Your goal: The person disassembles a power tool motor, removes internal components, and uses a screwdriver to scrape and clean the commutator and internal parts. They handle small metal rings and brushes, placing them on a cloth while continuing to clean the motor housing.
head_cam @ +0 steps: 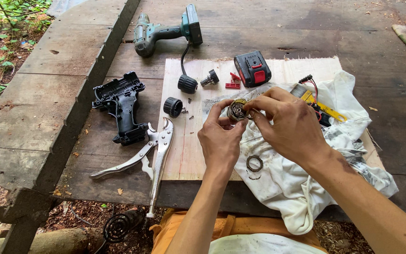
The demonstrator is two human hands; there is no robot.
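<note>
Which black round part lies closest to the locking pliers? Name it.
The knurled black collar lying at the plywood's left edge, just above the pliers' jaws; the black chuck and small knob sit farther up.

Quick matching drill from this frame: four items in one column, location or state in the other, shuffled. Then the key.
Items
1. gear assembly
2. locking pliers
3. battery pack
4. ring gear

Places
A. lying on the white cloth
B. held between left hand and right hand
C. far end of the plywood sheet
D. across the plywood's left edge, jaws on it

Pairs: 1-B, 2-D, 3-C, 4-A
</note>
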